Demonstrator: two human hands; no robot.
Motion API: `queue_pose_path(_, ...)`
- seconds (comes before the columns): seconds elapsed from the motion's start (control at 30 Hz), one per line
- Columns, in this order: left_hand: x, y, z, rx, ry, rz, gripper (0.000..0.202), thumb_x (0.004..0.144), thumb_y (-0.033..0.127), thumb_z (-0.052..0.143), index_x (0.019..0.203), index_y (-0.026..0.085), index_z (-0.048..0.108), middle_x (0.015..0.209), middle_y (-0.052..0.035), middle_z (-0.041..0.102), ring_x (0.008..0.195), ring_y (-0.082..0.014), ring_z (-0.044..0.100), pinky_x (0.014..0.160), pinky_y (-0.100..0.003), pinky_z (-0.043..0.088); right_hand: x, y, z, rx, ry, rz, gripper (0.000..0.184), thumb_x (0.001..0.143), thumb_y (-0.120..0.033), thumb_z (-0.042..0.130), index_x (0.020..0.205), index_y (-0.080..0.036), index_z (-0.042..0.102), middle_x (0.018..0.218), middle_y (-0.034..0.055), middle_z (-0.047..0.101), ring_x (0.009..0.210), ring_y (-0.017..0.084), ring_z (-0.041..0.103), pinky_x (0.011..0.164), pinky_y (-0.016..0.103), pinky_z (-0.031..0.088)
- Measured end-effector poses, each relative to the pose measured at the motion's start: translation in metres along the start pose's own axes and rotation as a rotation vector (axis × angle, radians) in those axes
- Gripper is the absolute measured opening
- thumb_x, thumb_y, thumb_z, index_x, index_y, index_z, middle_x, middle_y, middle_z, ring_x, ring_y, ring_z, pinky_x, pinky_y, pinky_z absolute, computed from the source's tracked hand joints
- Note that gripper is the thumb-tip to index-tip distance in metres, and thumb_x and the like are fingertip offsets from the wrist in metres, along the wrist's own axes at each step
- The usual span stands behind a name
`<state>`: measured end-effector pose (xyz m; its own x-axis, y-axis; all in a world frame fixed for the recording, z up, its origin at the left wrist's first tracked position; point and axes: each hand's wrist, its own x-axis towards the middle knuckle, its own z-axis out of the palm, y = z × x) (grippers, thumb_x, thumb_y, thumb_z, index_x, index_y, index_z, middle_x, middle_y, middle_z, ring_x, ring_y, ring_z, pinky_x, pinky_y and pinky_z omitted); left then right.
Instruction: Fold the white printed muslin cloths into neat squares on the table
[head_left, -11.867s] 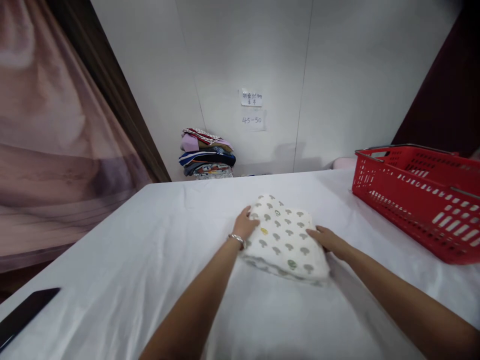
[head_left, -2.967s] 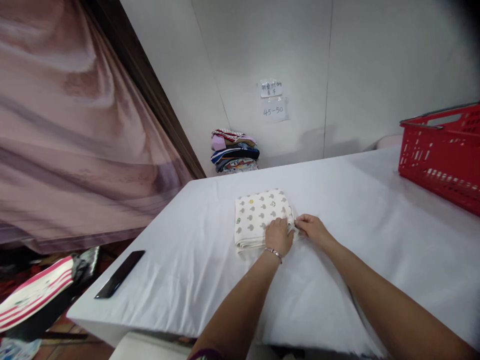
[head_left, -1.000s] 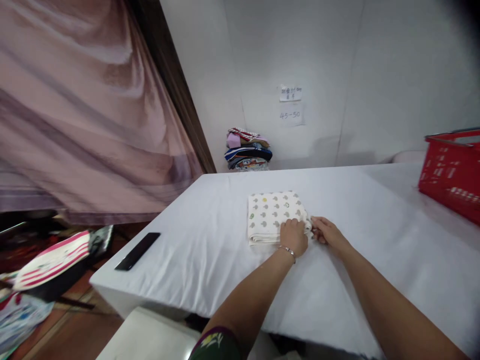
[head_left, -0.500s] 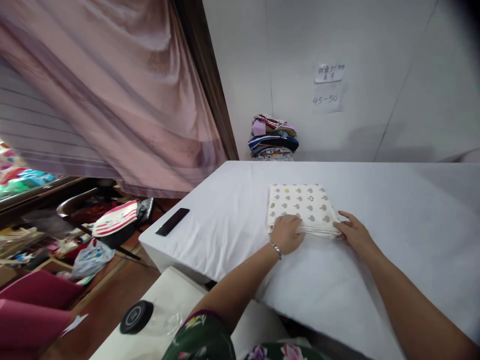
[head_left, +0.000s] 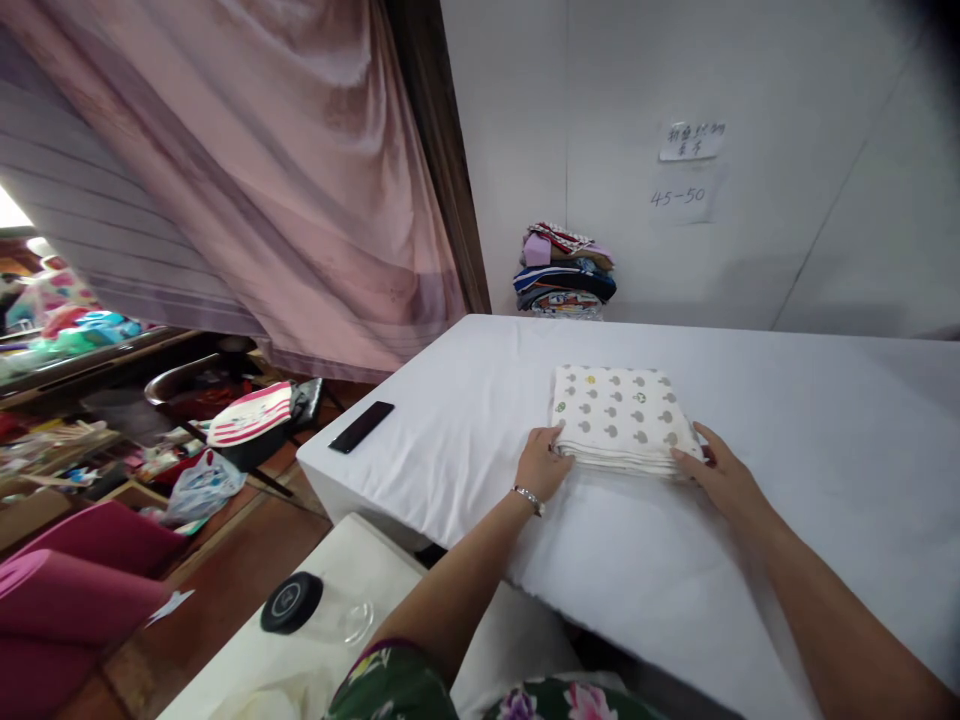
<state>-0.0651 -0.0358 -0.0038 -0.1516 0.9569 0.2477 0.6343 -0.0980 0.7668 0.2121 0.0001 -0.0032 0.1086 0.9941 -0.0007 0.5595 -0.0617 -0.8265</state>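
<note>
A folded white cloth (head_left: 619, 412) with small grey tree prints lies on the white-covered table (head_left: 787, 470). My left hand (head_left: 541, 464), a bracelet at its wrist, grips the cloth's near left corner, fingers tucked at its edge. My right hand (head_left: 718, 473) holds the near right corner, thumb on top and fingers at the side. Both hands sit at the cloth's near edge, one at each end.
A black phone (head_left: 361, 426) lies near the table's left corner. A stack of folded clothes (head_left: 564, 272) stands against the back wall. A pink curtain (head_left: 285, 170) hangs to the left. Bags and clutter (head_left: 202, 440) cover the floor at left. A clear jar with a black lid (head_left: 296, 608) lies on a low white surface.
My view has swung left, putting the red basket out of sight. My hands have spread apart from the cloth's right corner to its two near corners.
</note>
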Motion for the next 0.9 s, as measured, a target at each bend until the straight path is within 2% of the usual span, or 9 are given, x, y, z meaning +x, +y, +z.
queue_pose_path(0.17,-0.001,0.002,0.004,-0.023,0.042,-0.012,0.044,0.066,0.015,0.063,0.108,0.022,0.054,0.106,-0.0027,0.05,0.087,-0.013,0.053,0.079,-0.026,0.045,-0.001,0.001,-0.001,-0.082,-0.007,-0.044,0.07,0.068,-0.058,0.057,0.13,-0.03,0.043,0.102,0.006,0.059,0.079,0.021,0.057,0.072,0.033,0.044)
queue_pose_path(0.27,0.0,0.005,0.005,-0.035,0.089,0.004,0.033,0.07,0.016,0.061,0.101,0.022,0.056,0.103,-0.0023,0.052,0.09,-0.0137,0.053,0.078,-0.026,0.045,-0.003,-0.001,-0.001,-0.075,-0.014,-0.069,0.07,0.069,-0.057,0.057,0.131,-0.03,0.042,0.096,0.0037,0.06,0.079,0.02,0.057,0.071,0.031,0.043)
queue_pose_path(0.37,0.0,0.007,0.007,-0.048,0.119,0.027,0.025,0.073,0.017,0.058,0.098,0.021,0.057,0.099,-0.0018,0.053,0.087,-0.0124,0.053,0.076,-0.024,0.045,-0.006,-0.005,-0.003,-0.088,-0.081,-0.068,0.076,0.067,-0.056,0.06,0.134,-0.031,0.037,0.086,0.0009,0.062,0.074,0.019,0.057,0.069,0.031,0.044)
queue_pose_path(0.57,-0.001,0.006,0.006,-0.007,0.092,0.107,0.027,0.07,0.007,0.052,0.093,0.02,0.055,0.096,-0.0021,0.053,0.081,-0.0117,0.052,0.076,-0.025,0.044,-0.006,-0.006,-0.007,-0.126,-0.127,-0.086,0.077,0.065,-0.055,0.063,0.134,-0.03,0.039,0.078,-0.0008,0.06,0.069,0.018,0.056,0.065,0.029,0.045)
queue_pose_path(0.63,-0.001,0.004,0.006,-0.002,0.091,0.094,0.029,0.068,0.004,0.049,0.092,0.02,0.054,0.095,-0.0021,0.053,0.079,-0.0116,0.052,0.074,-0.024,0.044,-0.006,-0.005,-0.008,-0.133,-0.141,-0.087,0.077,0.064,-0.055,0.063,0.134,-0.031,0.039,0.076,-0.0016,0.059,0.069,0.017,0.056,0.065,0.029,0.045)
queue_pose_path(0.77,0.001,0.0,0.009,-0.046,0.127,0.018,0.022,0.071,0.006,0.046,0.087,0.019,0.052,0.088,-0.0011,0.053,0.074,-0.0111,0.05,0.068,-0.023,0.043,-0.006,-0.001,-0.007,-0.079,-0.146,-0.078,0.072,0.067,-0.053,0.062,0.132,-0.032,0.041,0.074,-0.0026,0.058,0.069,0.017,0.056,0.066,0.029,0.044)
queue_pose_path(0.9,0.003,-0.003,0.011,-0.072,0.154,-0.023,0.019,0.072,0.006,0.044,0.085,0.019,0.049,0.083,0.0001,0.051,0.072,-0.0112,0.049,0.067,-0.023,0.041,-0.003,0.006,-0.002,-0.004,-0.108,-0.075,0.063,0.067,-0.047,0.061,0.126,-0.028,0.049,0.076,-0.0018,0.058,0.069,0.016,0.056,0.067,0.029,0.043)
